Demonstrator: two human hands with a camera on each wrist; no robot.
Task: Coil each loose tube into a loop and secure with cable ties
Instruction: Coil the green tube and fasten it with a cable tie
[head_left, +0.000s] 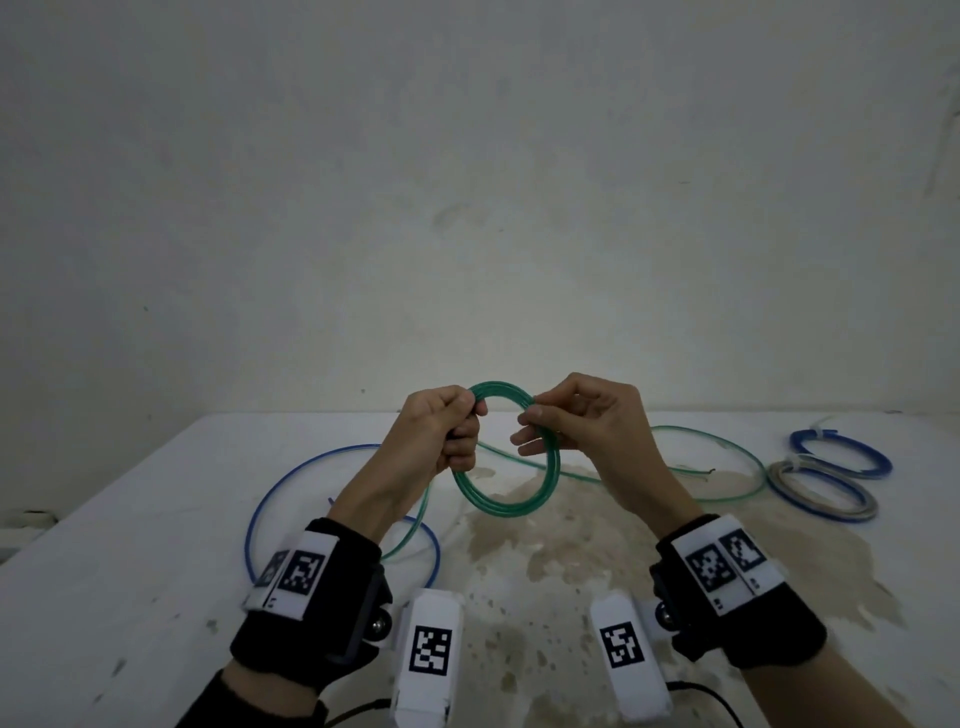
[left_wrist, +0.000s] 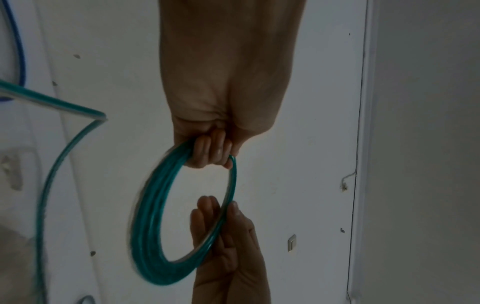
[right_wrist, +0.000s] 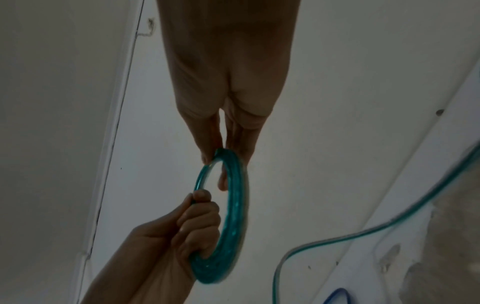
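Green tube coil (head_left: 506, 452) is held up over the table (head_left: 130, 545) at 12 o'clock from the wearer: left hand (head_left: 441, 431) has its grip fisted round the coil's 9 o'clock side, right hand (head_left: 582, 421) pinches the 3 o'clock side w/ thumb & fingers. Loose green tail (head_left: 727, 457) trails on the table toward 2 o'clock, so if either grip slackens the springy turns prob pop open, or the tail snags the uncoiled blue tube (head_left: 291, 467). No readable brand or text, only square b/w marker tags on the wristbands (head_left: 304, 571).

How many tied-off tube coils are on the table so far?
2, both at the table's far right: a blue coil and a grey-and-blue coil just in front, overlapping it. Each shows a white tie. The green coil is untied, held in both hands.
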